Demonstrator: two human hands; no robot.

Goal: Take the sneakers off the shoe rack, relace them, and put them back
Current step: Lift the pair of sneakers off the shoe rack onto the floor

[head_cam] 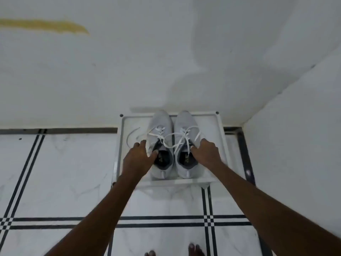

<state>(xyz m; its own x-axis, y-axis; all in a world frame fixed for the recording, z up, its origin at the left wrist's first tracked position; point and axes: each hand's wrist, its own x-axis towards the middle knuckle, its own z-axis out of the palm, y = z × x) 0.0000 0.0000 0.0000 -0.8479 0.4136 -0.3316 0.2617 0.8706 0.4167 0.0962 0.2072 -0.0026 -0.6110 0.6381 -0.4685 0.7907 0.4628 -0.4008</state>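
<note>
Bare toes (pixel 195 249) below; each hand (pixel 137 157) grips a loosely-laced grey sneaker (pixel 161 145).

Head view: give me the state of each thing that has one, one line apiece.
Left sneaker: on the rack, upright, laces loose.
Right sneaker: on the rack, upright, laces loose, beside the left one.
Rack: on the floor against the wall, holding both sneakers.
Left hand: on the left sneaker's collar, thumb inside the opening.
Right hand: on the right sneaker's collar, thumb at the opening.
</note>
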